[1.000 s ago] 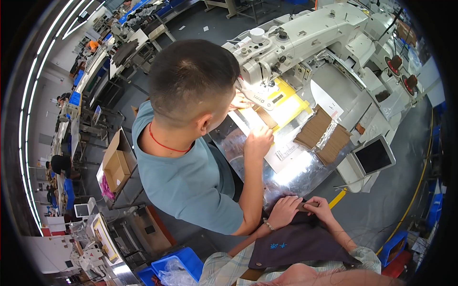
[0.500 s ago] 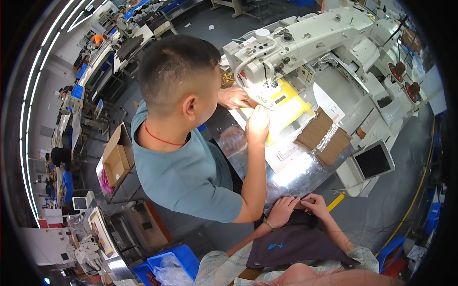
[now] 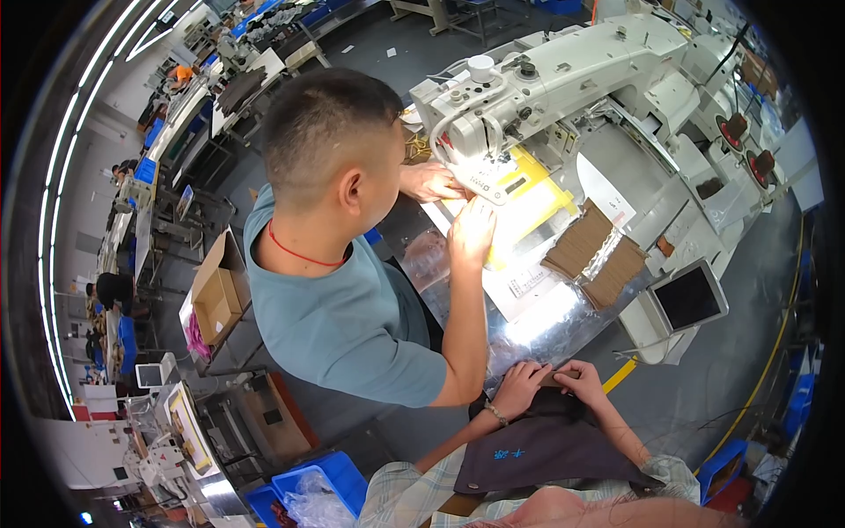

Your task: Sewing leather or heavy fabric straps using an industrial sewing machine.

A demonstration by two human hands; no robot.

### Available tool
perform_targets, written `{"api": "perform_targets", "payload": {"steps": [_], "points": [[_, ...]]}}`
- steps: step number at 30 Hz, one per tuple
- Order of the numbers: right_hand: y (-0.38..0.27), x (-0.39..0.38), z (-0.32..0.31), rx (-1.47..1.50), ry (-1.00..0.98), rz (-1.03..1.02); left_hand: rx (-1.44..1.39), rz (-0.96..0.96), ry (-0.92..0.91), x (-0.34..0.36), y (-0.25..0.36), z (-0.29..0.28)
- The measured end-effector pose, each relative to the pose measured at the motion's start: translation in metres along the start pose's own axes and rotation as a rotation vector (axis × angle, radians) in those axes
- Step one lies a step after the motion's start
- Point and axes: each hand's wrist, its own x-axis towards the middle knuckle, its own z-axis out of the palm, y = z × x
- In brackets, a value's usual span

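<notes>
My left hand and my right hand are low in the view by the metal table's front corner. Both are closed on a small brown piece, the left with curled fingers, the right in a pinch. Under them hangs a dark purple apron with blue stitched marks. Just ahead, a co-worker in a teal T-shirt leans over a white sewing machine, both hands near its head at a yellow template. A stack of brown pieces with a silver strip lies on the table.
A tilted screen is at the table's right. Blue bins with plastic bags stand at lower left, a cardboard box at left. More workbenches with workers line the left side. A yellow floor line runs along the right.
The co-worker's hands have moved up toward the machine's head and the person's head has shifted up and left. My hands have moved only slightly, still on the brown piece.
</notes>
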Motion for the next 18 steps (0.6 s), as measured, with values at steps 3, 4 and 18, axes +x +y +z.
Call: {"api": "perform_targets", "payload": {"steps": [3,4,18], "points": [[-0.0004,0.0004,0.0002,0.008,0.0,-0.017,-0.012,-0.001,0.0,0.0005,-0.0003,0.0],[-0.0005,0.0005,0.0005,-0.02,0.015,0.011,-0.015,-0.004,-0.001,0.0005,-0.0003,0.0001],[-0.0048,-0.0007,0.0024,-0.009,0.025,-0.009,-0.026,-0.004,0.01,0.0009,-0.0014,0.0008]]}}
